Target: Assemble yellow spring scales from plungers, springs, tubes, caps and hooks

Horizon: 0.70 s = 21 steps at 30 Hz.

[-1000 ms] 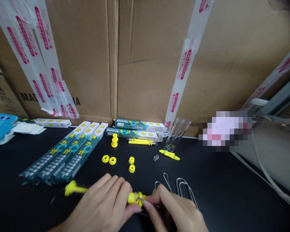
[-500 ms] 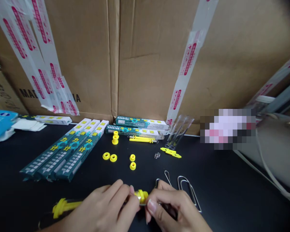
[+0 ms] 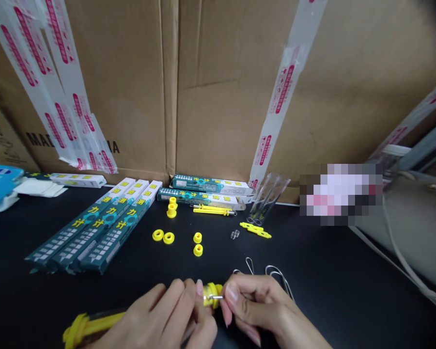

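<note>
Swung lower than before, the yellow plastic rod [image 3: 94,321] lay gripped in the curled left hand [image 3: 160,312], its ribbed head just above the black tabletop [image 3: 323,295], while the pinching right hand [image 3: 256,303] held a thin steel wire [image 3: 213,296] there.

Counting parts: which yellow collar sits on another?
The upper yellow collar of the stack by the green box; the other four lie separately on the black table.

Assembly-and-packing workshop — taped cartons [image 3: 218,97] behind black workbench [image 3: 330,276], boxed stock [image 3: 94,228].
</note>
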{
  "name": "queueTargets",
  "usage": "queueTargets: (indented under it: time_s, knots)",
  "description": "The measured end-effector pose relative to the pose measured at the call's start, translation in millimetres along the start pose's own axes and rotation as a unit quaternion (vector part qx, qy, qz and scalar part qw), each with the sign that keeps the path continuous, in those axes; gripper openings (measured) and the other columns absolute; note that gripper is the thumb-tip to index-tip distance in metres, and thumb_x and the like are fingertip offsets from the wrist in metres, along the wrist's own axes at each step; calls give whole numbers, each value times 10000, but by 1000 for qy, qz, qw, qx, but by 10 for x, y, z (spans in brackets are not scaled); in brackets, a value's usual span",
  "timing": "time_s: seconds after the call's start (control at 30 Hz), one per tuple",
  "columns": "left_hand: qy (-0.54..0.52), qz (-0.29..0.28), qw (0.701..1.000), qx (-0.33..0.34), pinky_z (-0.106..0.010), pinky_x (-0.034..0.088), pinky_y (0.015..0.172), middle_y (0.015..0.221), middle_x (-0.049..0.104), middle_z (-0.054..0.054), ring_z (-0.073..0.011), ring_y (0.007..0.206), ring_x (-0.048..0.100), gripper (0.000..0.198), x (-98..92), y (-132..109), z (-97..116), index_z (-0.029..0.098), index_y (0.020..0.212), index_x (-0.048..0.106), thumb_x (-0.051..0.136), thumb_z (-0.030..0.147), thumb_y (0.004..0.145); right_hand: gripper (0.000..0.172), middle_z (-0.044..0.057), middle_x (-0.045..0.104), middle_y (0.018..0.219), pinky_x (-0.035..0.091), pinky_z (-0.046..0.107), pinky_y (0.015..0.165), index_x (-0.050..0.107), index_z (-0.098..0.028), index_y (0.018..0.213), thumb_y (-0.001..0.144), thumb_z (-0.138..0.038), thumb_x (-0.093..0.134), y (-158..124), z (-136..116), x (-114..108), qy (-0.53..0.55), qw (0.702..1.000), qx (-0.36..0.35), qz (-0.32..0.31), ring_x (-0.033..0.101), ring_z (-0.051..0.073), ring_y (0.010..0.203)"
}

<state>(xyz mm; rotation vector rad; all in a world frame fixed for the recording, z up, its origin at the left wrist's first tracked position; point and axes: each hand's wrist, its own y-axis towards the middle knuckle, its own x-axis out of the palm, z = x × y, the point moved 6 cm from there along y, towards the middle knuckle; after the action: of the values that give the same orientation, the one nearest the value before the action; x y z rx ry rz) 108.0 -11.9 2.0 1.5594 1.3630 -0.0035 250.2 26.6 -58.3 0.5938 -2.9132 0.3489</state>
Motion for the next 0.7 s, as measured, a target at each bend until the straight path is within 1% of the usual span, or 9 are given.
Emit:
queueTargets:
  time_s: [0.13, 0.2, 0.3, 0.37, 0.5, 0.6, 0.7]
  knots:
    - [9, -1, 1000, 4, -306, 484, 681, 794, 764, -1, -172, 721, 680, 292, -38, 20, -1, 205, 924, 641, 445, -11, 924, 538, -95, 397, 424, 210, 275, 503, 641, -187, 613, 760, -697, 734, 20, 22, -11, 27, 1000, 3, -1, 270, 85, 397]
    - [18, 10, 1000, 1, -303, 481, 672, 760, 773, -1, -163, 685, 683, 293, -48, 27, 0, 199, 903, 634, 434, -13, 931, 542, -98, 388, 417, 203, 276, 500, 634, -185, 607, 764, -694, 731, 24, 19, -16, 34, 999, 5, 2, 259, 81, 392]
    - [27, 27, 999, 17, -305, 462, 638, 717, 770, -3, -158, 647, 674, 306, -40, 40, 22, 190, 868, 620, 417, -33, 926, 538, -99, 390, 416, 189, 273, 488, 624, -182, 600, 751, -682, 751, 30, 17, -13, 44, 999, 11, 3, 251, 72, 384]
    - [23, 33, 999, 25, -310, 453, 633, 712, 767, -6, -162, 659, 669, 338, -26, 48, 34, 190, 864, 616, 390, -57, 915, 531, -101, 388, 417, 188, 271, 483, 616, -185, 600, 742, -675, 764, 35, 17, -8, 49, 999, 13, 4, 247, 70, 381]
    - [30, 52, 998, 18, -330, 451, 682, 741, 767, -13, -178, 721, 664, 360, -16, 23, 55, 198, 863, 625, 382, -63, 916, 538, -102, 399, 410, 177, 271, 479, 608, -188, 598, 720, -685, 774, 45, 16, -14, 46, 999, 21, 0, 252, 67, 375]
    - [37, 45, 998, 14, -351, 450, 737, 784, 774, -14, -190, 765, 662, 350, 19, -34, 89, 207, 870, 639, 400, -42, 929, 538, -98, 409, 401, 151, 269, 466, 626, -180, 615, 722, -687, 774, 48, 20, -42, 31, 999, 40, -11, 255, 65, 370]
    - [45, 35, 998, 16, -352, 459, 753, 816, 782, -12, -193, 781, 668, 341, 51, -87, 122, 205, 884, 652, 405, -23, 943, 547, -93, 431, 401, 144, 262, 448, 638, -177, 629, 715, -700, 775, 49, 12, -68, 17, 998, 55, -18, 264, 64, 366]
